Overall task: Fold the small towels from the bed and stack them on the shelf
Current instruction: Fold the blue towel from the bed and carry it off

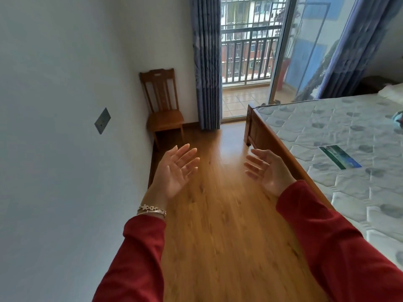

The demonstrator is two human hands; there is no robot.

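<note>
Left hand: held out over the floor, palm turned inward, fingers straight and spread; holds nothing. Bracelet at the wrist, red sleeve below it.
Right hand: held out level with the left, palm facing it, fingers loosely spread; holds nothing. It sits just beside the wooden bed frame.
Hands to each other: well apart, palms facing, only floor between them.
Bed: to the person's right, its long edge running away from the viewer toward the balcony door. Bare quilted mattress.
Towel: only a pale blue-green scrap shows at the far right edge of the frame, lying on the mattress; mostly cut off, so fold state and count cannot be told.
Key relation: towel lies to the right of and beyond both hands, across the bed's width. Right hand is nearer; left would have to cross the body.
Shelf: not in view.
Other: chair against the wall, ahead and left.
Judgement: task at its start; next move likely calls for a turn right toward the bed before any reach.
</note>
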